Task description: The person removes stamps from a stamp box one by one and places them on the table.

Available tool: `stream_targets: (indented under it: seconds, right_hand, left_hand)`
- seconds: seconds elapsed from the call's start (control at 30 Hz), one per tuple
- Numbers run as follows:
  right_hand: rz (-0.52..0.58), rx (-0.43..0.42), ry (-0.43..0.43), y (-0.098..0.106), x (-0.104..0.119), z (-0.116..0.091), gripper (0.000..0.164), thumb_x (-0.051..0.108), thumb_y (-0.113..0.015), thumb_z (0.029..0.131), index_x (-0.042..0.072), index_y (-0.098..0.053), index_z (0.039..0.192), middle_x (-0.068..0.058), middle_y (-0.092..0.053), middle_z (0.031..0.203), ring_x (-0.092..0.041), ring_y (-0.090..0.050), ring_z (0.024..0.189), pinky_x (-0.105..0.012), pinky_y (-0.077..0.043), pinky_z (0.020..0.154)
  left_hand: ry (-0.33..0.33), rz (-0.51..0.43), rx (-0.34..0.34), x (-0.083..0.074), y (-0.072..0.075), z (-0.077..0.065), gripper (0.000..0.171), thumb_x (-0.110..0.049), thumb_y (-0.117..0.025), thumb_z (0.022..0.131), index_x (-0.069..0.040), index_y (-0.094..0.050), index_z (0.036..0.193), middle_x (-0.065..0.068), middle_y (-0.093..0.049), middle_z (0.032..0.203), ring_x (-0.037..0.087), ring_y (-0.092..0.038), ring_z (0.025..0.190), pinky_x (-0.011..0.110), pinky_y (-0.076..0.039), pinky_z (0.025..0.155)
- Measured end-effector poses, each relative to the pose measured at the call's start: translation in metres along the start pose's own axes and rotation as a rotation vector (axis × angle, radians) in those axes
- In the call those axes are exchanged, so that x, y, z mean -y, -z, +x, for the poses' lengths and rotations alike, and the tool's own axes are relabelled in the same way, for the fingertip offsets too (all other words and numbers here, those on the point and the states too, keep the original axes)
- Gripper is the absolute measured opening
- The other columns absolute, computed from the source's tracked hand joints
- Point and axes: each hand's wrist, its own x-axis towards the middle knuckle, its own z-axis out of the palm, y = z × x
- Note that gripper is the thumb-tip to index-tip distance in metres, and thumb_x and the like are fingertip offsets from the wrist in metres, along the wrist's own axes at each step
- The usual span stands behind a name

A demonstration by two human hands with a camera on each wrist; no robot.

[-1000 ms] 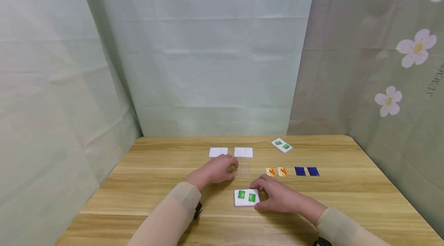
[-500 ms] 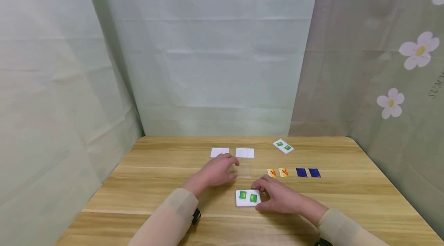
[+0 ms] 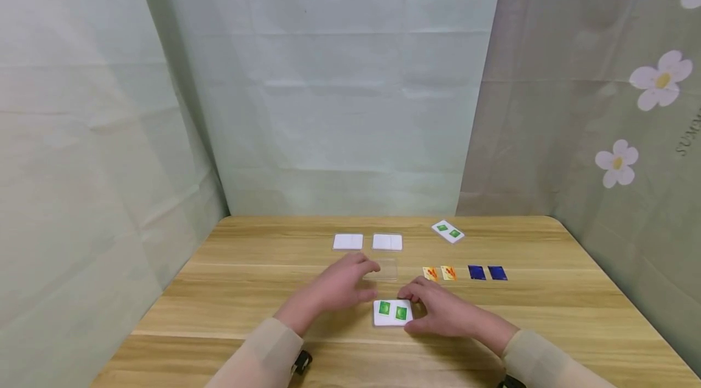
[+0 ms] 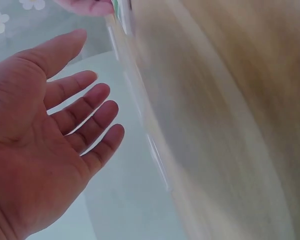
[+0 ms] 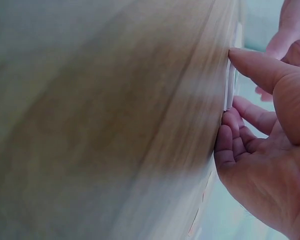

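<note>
On the table near me lies a white card (image 3: 383, 320) with two small green squares on it. My right hand (image 3: 442, 310) holds this card by its right end, thumb at the near edge and fingers at the far edge. The right wrist view shows the card's thin edge (image 5: 229, 87) between thumb and fingers. To the left and slightly beyond is my left hand (image 3: 341, 286), raised over the table with its fingers spread and nothing in them. A clear flat plate (image 3: 387, 270) lies just past its fingertips, partly hidden by the hand.
Two white cards (image 3: 348, 242) lie side by side farther back. At the back right is another white card (image 3: 442, 224) with two green squares. Two orange-and-yellow squares (image 3: 448, 273) and two dark blue squares (image 3: 477, 272) form a row on the right. Curtains surround the table.
My left hand has drawn back a little toward me, uncovering more of the back left white card. The right hand stays on the green-squared card. The whole view has shifted slightly.
</note>
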Motion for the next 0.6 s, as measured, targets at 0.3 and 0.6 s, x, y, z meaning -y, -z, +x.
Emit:
stream_targets:
  seconds: [0.3, 0.6]
  right_hand:
    - [0.013, 0.015, -0.005, 0.001, 0.000, 0.000, 0.047, 0.033, -0.090, 0.095, 0.018, -0.070, 0.135, 0.003, -0.059, 0.126, -0.019, -0.059, 0.115, -0.050, -0.052, 0.105]
    - [0.022, 0.016, -0.012, 0.001, -0.002, 0.000, 0.046, 0.034, -0.090, 0.096, 0.020, -0.070, 0.134, 0.004, -0.059, 0.127, -0.019, -0.058, 0.115, -0.049, -0.052, 0.104]
  left_hand:
    - [-0.016, -0.001, 0.038, -0.013, -0.002, -0.012, 0.064, -0.039, -0.089, 0.095, -0.012, -0.067, 0.149, 0.006, -0.066, 0.146, 0.025, -0.062, 0.134, 0.046, -0.052, 0.113]
    - [-0.010, -0.009, 0.069, -0.017, -0.009, -0.015, 0.069, -0.040, -0.094, 0.089, -0.012, -0.068, 0.147, 0.003, -0.068, 0.141, 0.018, -0.064, 0.125, 0.042, -0.055, 0.108]
